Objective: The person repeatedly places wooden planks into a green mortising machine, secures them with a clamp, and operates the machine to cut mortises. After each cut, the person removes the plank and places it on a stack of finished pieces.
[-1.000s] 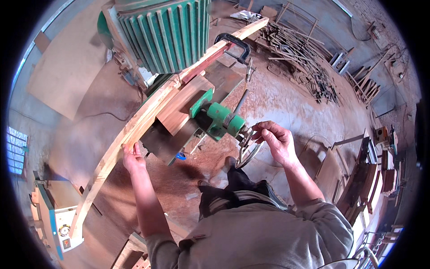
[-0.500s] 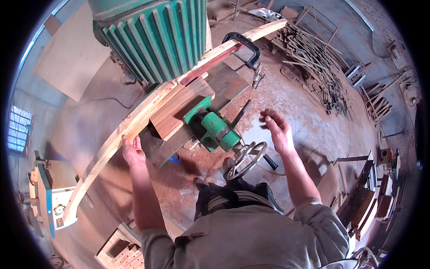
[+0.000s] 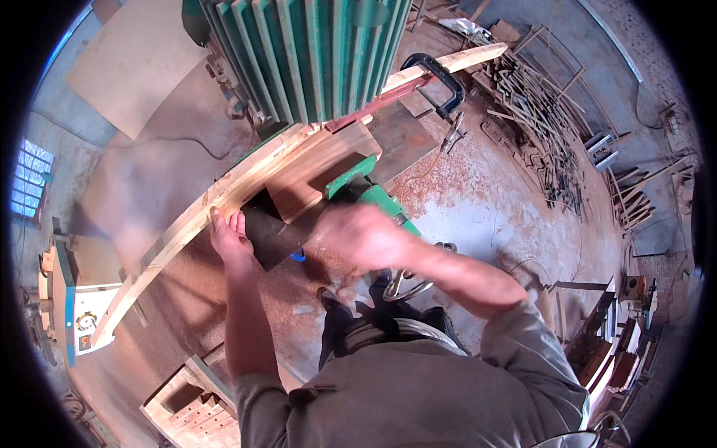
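Observation:
A long wooden beam [image 3: 183, 224] runs diagonally from lower left to upper right, passing beneath a ribbed green motor housing [image 3: 314, 63]. Against the beam's near edge my left hand [image 3: 233, 235] grips with its fingertips. My right hand [image 3: 366, 237] is smeared by motion and hovers over the green clamping screw housing [image 3: 388, 205], hiding part of it; its fingers cannot be made out. A wooden block [image 3: 325, 170] sits between the beam and the green pressing plate [image 3: 351, 176]. Partly behind my right forearm is a metal handwheel [image 3: 407, 287].
A black C-clamp [image 3: 447, 86] grips the beam's far end by a reddish strip [image 3: 381, 101]. Scrap wood strips [image 3: 538, 123] are heaped at the far right. A white and blue cabinet [image 3: 86, 313] stands at left, a wooden drawer unit [image 3: 190, 407] at lower left. Sawdust covers the floor.
My right hand has swung left from beside the handwheel to over the green housing. My left hand stays at the beam. The whole view has shifted slightly.

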Demonstrator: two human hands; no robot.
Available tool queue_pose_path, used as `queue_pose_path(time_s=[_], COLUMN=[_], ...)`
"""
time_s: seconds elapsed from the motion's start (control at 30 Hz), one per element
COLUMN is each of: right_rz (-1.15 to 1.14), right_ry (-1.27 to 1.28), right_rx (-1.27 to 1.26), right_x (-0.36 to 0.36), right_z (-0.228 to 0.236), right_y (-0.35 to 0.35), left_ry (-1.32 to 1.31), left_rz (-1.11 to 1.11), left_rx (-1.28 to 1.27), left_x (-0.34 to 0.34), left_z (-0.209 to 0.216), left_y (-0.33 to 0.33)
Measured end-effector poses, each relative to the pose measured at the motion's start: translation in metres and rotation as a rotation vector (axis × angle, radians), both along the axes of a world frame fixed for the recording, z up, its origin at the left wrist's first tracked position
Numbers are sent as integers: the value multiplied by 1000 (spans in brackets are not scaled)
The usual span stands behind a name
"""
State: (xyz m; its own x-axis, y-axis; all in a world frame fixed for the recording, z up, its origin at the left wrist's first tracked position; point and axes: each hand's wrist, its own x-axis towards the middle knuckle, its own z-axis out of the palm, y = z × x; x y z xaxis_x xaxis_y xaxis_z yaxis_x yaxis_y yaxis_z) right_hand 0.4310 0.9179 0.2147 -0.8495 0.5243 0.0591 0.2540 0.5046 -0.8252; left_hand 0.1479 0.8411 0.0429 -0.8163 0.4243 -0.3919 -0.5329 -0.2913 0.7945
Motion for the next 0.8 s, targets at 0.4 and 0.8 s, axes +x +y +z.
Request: queue_pose_path(time_s=[0.4,0.8], right_rz=[198,-938], right_ry=[-513,505], right_rx=[162,530], right_x=[-51,117], right_z=[-9,309], right_y=[-15,169], left_ry=[39,65], left_rz=[-44,-80], left_rx=[-33,5], left_x=[15,-3], left_z=[17,5], left_y=[-4,-23])
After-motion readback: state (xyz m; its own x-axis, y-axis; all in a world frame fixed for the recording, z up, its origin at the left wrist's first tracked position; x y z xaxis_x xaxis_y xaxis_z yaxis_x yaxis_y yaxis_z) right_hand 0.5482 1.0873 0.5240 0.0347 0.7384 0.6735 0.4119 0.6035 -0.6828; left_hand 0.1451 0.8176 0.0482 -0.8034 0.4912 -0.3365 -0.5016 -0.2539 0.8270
